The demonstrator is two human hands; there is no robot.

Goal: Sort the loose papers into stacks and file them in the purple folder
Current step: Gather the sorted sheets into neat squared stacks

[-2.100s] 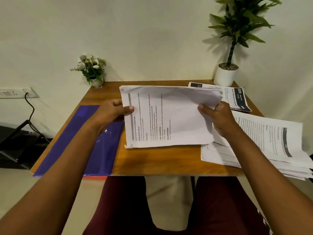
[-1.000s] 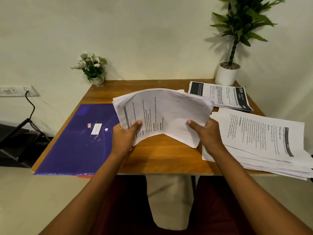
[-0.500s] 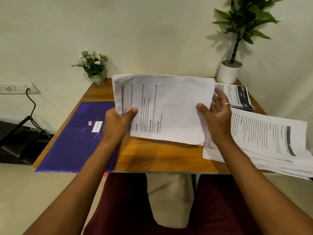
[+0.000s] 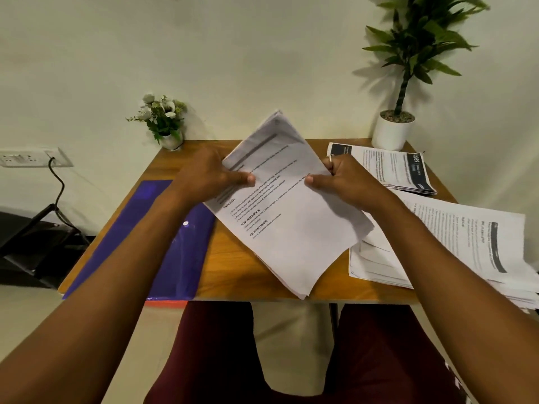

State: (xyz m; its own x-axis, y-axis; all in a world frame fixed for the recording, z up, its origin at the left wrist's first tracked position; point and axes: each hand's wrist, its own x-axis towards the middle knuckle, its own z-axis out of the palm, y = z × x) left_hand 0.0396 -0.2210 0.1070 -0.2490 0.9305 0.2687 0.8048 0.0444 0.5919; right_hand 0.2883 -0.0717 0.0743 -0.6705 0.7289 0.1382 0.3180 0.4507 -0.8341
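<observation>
turned cornerwise since a moment ago: sheaf of papers (image 4: 291,223), above the table (image 4: 233,266) middle. pinched by left hand (image 4: 204,173) and right hand (image 4: 347,179), thumbs on top. purple folder (image 4: 186,258) flat at left.

The sheaf (image 4: 291,228) of white printed pages hangs diagonal, one corner pointing down, with the left hand (image 4: 204,173) and right hand (image 4: 347,179) pinching its sides. The purple folder (image 4: 163,243) lies flat on the left. On the right there's a small stack (image 4: 393,170) at the back and a big messy stack (image 4: 466,243) just in front of it.
</observation>
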